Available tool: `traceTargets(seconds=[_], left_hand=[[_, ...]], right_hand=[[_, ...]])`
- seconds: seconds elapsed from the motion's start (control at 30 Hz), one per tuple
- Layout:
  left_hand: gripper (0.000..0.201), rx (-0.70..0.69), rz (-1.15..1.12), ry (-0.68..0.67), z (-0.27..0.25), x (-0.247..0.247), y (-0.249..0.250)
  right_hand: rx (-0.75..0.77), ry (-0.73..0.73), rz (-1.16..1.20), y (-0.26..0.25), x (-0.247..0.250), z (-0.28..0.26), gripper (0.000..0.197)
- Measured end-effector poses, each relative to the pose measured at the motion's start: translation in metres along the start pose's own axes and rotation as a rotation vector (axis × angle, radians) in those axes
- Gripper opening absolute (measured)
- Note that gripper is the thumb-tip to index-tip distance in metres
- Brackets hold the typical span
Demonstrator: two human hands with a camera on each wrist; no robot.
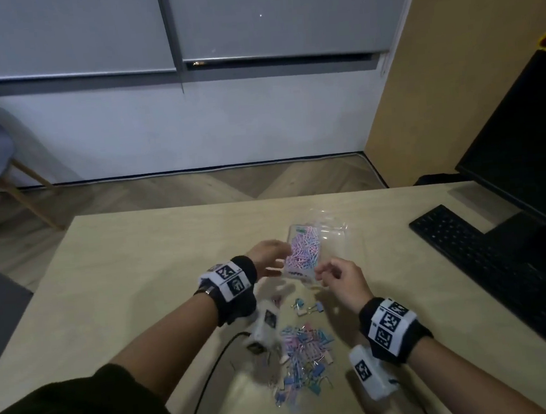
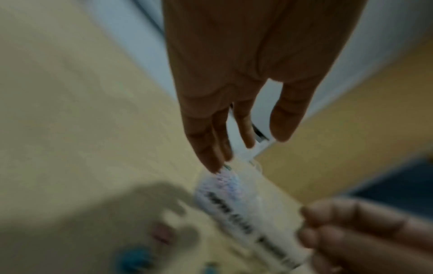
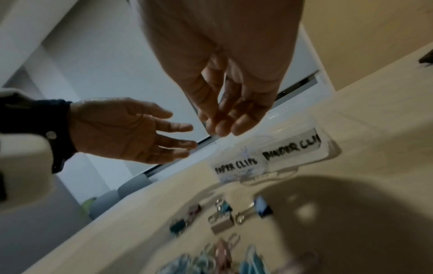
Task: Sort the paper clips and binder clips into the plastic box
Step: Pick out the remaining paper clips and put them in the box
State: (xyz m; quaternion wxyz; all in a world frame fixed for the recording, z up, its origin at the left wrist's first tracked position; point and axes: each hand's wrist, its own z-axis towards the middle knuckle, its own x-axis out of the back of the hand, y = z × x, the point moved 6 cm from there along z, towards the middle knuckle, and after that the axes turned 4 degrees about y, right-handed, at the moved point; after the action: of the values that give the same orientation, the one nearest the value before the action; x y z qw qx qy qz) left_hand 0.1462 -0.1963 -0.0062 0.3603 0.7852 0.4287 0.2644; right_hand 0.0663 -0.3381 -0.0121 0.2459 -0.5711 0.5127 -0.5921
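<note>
Left hand (image 1: 267, 252) hangs slack-fingered, empty, beside the plastic box (image 1: 315, 252); right hand (image 1: 344, 280) hovers over it, grip loosely curled, contents unclear, ready for dropping clips

Our left hand (image 1: 267, 253) reaches toward one o'clock, fingers straight and spread. Our right hand (image 1: 342, 281) hovers beside it, fingertips (image 3: 222, 128) loosely bunched.

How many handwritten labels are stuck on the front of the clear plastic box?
2. The paper clips label sits on the plastic box's front wall, left in the right wrist view; the binder clips label is directly right of it. Other walls may hide more.
</note>
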Motion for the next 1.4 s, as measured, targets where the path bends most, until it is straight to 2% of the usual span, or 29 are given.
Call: traceTargets(seconds=[0.07, 0.13, 0.2, 0.27, 0.37, 0.5, 0.57, 0.7, 0.9, 1.03, 1.1, 1.13, 1.23, 1.3, 1.4], left_hand=[[0.020, -0.081, 0.402, -0.007, -0.010, 0.009, -0.017], [0.035, -0.076, 0.741, -0.075, -0.024, 0.014, -0.040], [0.044, -0.060, 1.055, -0.136, -0.040, 0.018, -0.063], [0.051, -0.048, 1.289, -0.179, -0.054, 0.020, -0.085], [0.059, -0.063, 1.458, -0.198, -0.064, 0.020, -0.116], [0.034, -0.198, 1.392, -0.070, -0.070, 0.023, -0.128], [0.025, -0.187, 1.371, -0.048, -0.073, 0.025, -0.130], [0.022, -0.151, 1.367, -0.064, -0.077, 0.026, -0.133], [0.024, -0.149, 1.333, -0.049, -0.078, 0.018, -0.141], [0.007, -0.192, 1.155, 0.029, -0.077, 0.008, -0.136], [0.019, -0.178, 0.990, 0.091, -0.074, 0.008, -0.135], [0.018, -0.198, 0.936, 0.112, -0.073, 0.006, -0.133], [0.025, -0.297, 0.948, 0.129, -0.069, -0.004, -0.127], [0.031, -0.327, 0.988, 0.161, -0.067, -0.008, -0.126], [0.029, -0.325, 0.998, 0.200, -0.065, -0.011, -0.127]], right_hand=[[-0.020, -0.149, -0.081, 0.006, -0.016, -0.016, 0.016], [0.009, -0.270, -0.235, 0.013, -0.031, -0.031, 0.014], [0.075, -0.319, -0.417, 0.019, -0.044, -0.043, 0.015], [0.133, -0.356, -0.552, 0.024, -0.054, -0.053, 0.019], [0.165, -0.386, -0.644, 0.029, -0.065, -0.066, 0.026], [0.193, -0.345, -0.698, 0.031, -0.070, -0.074, 0.035], [0.204, -0.329, -0.710, 0.032, -0.072, -0.076, 0.040], [0.208, -0.306, -0.716, 0.038, -0.074, -0.076, 0.045], [0.209, -0.233, -0.638, 0.040, -0.074, -0.076, 0.018], [0.190, -0.208, -0.572, 0.040, -0.070, -0.077, 0.004], [0.176, -0.201, -0.560, 0.041, -0.068, -0.076, 0.008], [0.164, -0.197, -0.557, 0.042, -0.067, -0.076, 0.011], [0.137, -0.172, -0.536, 0.043, -0.065, -0.074, 0.008], [0.131, -0.153, -0.522, 0.043, -0.064, -0.073, 0.003], [0.127, -0.137, -0.507, 0.043, -0.063, -0.074, 0.010]])
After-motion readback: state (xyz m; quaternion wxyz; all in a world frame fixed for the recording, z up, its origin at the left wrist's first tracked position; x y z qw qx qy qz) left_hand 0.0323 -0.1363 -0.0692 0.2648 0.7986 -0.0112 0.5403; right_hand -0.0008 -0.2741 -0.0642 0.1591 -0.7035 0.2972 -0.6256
